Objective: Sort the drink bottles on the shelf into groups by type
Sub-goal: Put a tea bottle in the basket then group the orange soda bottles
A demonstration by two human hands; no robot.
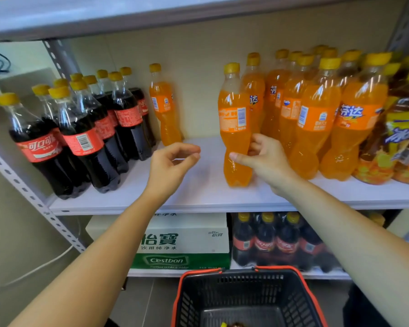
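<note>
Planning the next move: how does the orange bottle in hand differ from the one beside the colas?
The held orange bottle is gripped by the right hand near the shelf front; the lone orange bottle stands untouched farther back. The held one borders the orange group; the lone one adjoins the colas. Both have yellow caps.

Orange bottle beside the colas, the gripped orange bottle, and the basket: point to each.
stray orange bottle (162, 103), head view, label.
gripped orange bottle (234, 119), head view, label.
basket (246, 286), head view, far wall.

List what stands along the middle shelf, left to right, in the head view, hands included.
Cola bottles, lone orange soda bottle, left hand, held orange soda bottle, right hand gripping it, orange soda group, iced tea bottles.
</note>
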